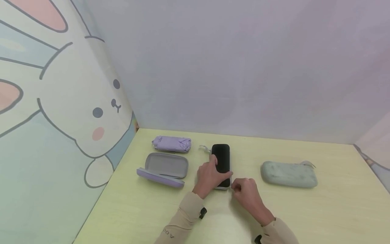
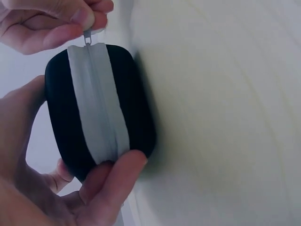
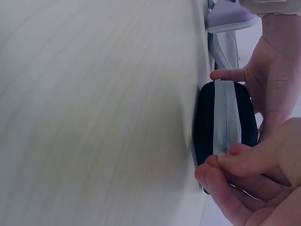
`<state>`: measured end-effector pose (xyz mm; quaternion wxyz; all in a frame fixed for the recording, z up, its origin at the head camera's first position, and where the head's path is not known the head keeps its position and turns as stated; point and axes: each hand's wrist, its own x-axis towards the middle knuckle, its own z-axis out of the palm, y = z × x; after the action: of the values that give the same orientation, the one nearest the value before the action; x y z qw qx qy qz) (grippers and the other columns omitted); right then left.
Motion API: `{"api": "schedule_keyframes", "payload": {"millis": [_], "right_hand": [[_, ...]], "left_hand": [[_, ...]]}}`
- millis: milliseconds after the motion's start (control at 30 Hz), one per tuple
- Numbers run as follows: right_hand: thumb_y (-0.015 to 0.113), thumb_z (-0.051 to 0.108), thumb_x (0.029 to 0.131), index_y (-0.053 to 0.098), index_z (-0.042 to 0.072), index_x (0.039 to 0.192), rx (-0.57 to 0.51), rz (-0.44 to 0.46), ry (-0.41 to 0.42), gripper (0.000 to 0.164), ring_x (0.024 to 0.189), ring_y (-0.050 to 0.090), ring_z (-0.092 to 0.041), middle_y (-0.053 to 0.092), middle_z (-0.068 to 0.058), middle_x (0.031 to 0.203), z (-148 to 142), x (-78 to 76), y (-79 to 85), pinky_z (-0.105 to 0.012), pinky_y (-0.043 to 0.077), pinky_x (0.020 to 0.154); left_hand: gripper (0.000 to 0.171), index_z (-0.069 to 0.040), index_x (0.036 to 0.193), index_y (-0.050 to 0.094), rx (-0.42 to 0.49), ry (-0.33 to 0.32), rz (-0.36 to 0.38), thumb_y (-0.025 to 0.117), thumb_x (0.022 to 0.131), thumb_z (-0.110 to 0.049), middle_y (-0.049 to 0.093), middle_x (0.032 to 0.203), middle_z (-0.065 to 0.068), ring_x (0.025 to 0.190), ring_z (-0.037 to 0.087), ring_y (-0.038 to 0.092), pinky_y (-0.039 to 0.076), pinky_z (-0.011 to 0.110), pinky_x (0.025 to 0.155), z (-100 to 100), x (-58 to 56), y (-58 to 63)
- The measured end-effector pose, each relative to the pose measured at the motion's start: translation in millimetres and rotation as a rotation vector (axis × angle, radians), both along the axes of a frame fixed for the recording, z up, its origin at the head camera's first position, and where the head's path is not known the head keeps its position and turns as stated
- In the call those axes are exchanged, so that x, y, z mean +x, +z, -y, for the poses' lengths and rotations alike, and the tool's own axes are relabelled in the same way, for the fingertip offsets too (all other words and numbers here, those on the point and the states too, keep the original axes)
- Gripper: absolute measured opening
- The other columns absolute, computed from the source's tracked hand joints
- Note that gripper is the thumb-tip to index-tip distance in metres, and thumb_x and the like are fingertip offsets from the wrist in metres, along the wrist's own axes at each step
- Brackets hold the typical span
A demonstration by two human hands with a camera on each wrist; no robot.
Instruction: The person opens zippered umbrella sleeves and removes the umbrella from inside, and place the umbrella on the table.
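Observation:
A black case with a pale grey zipper band (image 2: 96, 103) lies lengthwise on the table; its black top (image 1: 223, 157) shows in the head view. My left hand (image 1: 210, 176) holds the case from the left, fingers over the top and thumb at the right edge. At the near right corner, my right hand (image 1: 248, 195) pinches the small grey zipper pull (image 2: 87, 36) between thumb and curled fingers. The band's teeth look closed along the end seen in the left wrist view. A light strap (image 1: 204, 148) sticks out at the case's far left.
Left of the case, a purple case (image 1: 159, 178) stands open with its grey inside (image 1: 167, 164) showing. Behind it lies a purple wrapped bundle (image 1: 171, 144). A grey-green soft pouch (image 1: 289, 174) with a strap rests to the right. A wall rises behind the table (image 1: 335, 210).

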<state>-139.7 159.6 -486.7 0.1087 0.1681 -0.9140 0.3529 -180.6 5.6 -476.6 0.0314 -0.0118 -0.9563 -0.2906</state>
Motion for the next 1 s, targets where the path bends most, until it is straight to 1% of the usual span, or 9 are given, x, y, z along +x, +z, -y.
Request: {"api": "schedule_keyframes", "payload": {"millis": [233, 433, 500, 567, 600, 700, 800, 900, 1000], "right_hand": [[0.054, -0.02, 0.062, 0.065, 0.008, 0.058, -0.012, -0.004, 0.015, 0.03, 0.052, 0.05, -0.003, 0.061, 0.002, 0.056, -0.9, -0.3, 1.0, -0.023, 0.045, 0.053], [0.054, -0.021, 0.062, 0.065, 0.009, 0.058, -0.032, 0.001, 0.049, 0.032, 0.052, 0.049, -0.002, 0.062, 0.002, 0.057, 2.0, -0.7, -1.4, -0.022, 0.044, 0.053], [0.053, -0.021, 0.061, 0.064, 0.009, 0.058, -0.033, -0.004, 0.055, 0.033, 0.052, 0.049, -0.001, 0.061, 0.002, 0.057, 2.6, -0.6, -1.9, -0.022, 0.044, 0.052], [0.052, -0.021, 0.06, 0.064, 0.01, 0.057, -0.036, -0.013, 0.058, 0.033, 0.051, 0.048, -0.001, 0.061, 0.002, 0.056, 2.3, -0.1, -1.9, -0.022, 0.043, 0.052], [0.052, -0.021, 0.06, 0.064, 0.01, 0.057, -0.036, -0.016, 0.059, 0.033, 0.051, 0.048, 0.0, 0.061, 0.003, 0.056, 2.1, 0.0, -1.9, -0.021, 0.043, 0.051], [0.052, -0.021, 0.06, 0.064, 0.01, 0.057, -0.033, -0.016, 0.054, 0.034, 0.05, 0.046, 0.0, 0.061, 0.003, 0.055, 1.7, 0.4, -1.5, -0.021, 0.042, 0.05], [0.053, -0.021, 0.061, 0.064, 0.01, 0.057, -0.021, -0.006, 0.05, 0.033, 0.049, 0.045, 0.0, 0.06, 0.003, 0.055, 1.6, 0.6, -1.2, -0.021, 0.041, 0.05], [0.055, -0.021, 0.063, 0.065, 0.01, 0.058, -0.013, -0.013, 0.058, 0.032, 0.05, 0.047, -0.001, 0.061, 0.003, 0.056, 1.4, 0.7, -0.7, -0.022, 0.043, 0.051], [0.056, -0.02, 0.063, 0.065, 0.01, 0.058, -0.008, -0.033, 0.06, 0.032, 0.051, 0.048, -0.001, 0.061, 0.004, 0.057, -0.2, -0.2, -0.9, -0.022, 0.044, 0.053]], "left_hand": [[0.061, -0.016, 0.09, 0.041, 0.0, 0.003, 0.031, 0.071, 0.067, -0.063, 0.046, 0.062, 0.0, 0.053, 0.015, 0.044, 0.032, 0.028, 0.048, 1.9, 0.8, 2.3], [0.056, -0.015, 0.092, 0.044, 0.0, -0.07, 0.033, 0.066, 0.074, -0.064, 0.043, 0.084, 0.004, 0.071, 0.019, 0.045, 0.035, 0.03, 0.053, 8.7, -0.7, 8.5], [0.043, -0.017, 0.097, 0.05, -0.014, -0.135, -0.012, 0.066, 0.081, -0.054, 0.046, 0.099, 0.007, 0.084, 0.021, 0.049, 0.041, 0.03, 0.057, 11.1, -4.4, 10.9], [0.023, -0.022, 0.105, 0.056, -0.055, -0.231, -0.066, 0.067, 0.087, -0.032, 0.047, 0.12, 0.01, 0.106, 0.024, 0.049, 0.047, 0.029, 0.062, 13.0, -9.1, 14.3], [0.025, -0.024, 0.11, 0.058, -0.079, -0.287, -0.084, 0.067, 0.087, -0.02, 0.043, 0.131, 0.01, 0.116, 0.026, 0.046, 0.049, 0.03, 0.066, 14.0, -11.5, 16.7], [0.055, -0.03, 0.12, 0.062, -0.171, -0.467, -0.093, 0.065, 0.079, 0.008, 0.027, 0.151, 0.008, 0.136, 0.029, 0.029, 0.049, 0.031, 0.083, 16.9, -18.1, 23.4], [0.066, -0.031, 0.122, 0.063, -0.215, -0.599, -0.018, 0.064, 0.074, 0.015, 0.018, 0.156, 0.003, 0.141, 0.027, 0.019, 0.045, 0.028, 0.09, 20.3, -21.7, 27.0], [0.068, -0.03, 0.122, 0.063, -0.217, -0.644, 0.039, 0.063, 0.074, 0.016, 0.016, 0.156, 0.003, 0.143, 0.026, 0.013, 0.045, 0.023, 0.086, 24.3, -23.5, 26.1], [0.069, -0.031, 0.123, 0.062, -0.184, -0.639, 0.066, 0.062, 0.074, 0.018, 0.016, 0.156, 0.002, 0.143, 0.026, 0.011, 0.045, 0.019, 0.076, 26.6, -24.4, 26.2]]}}
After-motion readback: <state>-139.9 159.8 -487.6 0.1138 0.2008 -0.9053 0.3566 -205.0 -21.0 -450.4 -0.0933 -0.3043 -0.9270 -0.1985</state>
